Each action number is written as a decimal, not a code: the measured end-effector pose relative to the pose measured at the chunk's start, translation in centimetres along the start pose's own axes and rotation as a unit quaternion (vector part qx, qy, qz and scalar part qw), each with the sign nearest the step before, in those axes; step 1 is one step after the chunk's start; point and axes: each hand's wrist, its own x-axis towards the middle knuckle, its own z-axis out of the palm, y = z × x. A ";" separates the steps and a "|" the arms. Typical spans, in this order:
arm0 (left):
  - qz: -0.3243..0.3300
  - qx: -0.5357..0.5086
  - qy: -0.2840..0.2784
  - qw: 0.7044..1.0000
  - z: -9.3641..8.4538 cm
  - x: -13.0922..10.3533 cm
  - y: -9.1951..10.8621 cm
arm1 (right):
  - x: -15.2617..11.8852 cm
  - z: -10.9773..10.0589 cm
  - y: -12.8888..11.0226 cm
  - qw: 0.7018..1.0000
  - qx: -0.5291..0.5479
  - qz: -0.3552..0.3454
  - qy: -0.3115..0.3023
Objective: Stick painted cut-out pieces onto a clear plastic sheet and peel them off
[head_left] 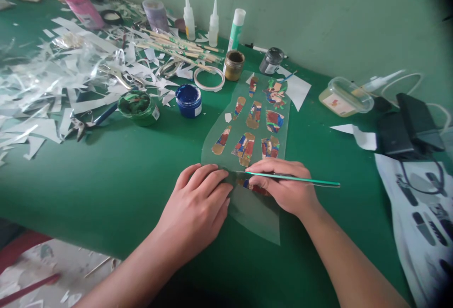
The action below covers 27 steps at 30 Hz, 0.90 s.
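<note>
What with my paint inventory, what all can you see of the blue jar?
The blue jar is short, round and open, apparently plastic, with dark blue paint inside, smears on its rim and a small pale label. It stands upright on the green table, right of the green paint jar; nobody is touching it.

Dim, greenish — blurred left edge

Painted pieces (253,115) lie on the film (256,218), right of the open paint pots (188,102).
</note>
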 end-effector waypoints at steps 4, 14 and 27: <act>0.000 0.001 -0.001 1.000 -0.1 -0.1 0.0 | 0.1 0.1 -0.1 1.000 0.015 -0.013 0.003; -0.017 -0.005 -0.021 1.000 -0.1 0.0 0.0 | 0.0 0.2 -0.5 1.000 0.010 -0.030 -0.001; -0.022 0.021 -0.047 0.998 -0.1 0.1 0.0 | 0.1 0.5 -0.8 0.999 0.033 -0.030 0.013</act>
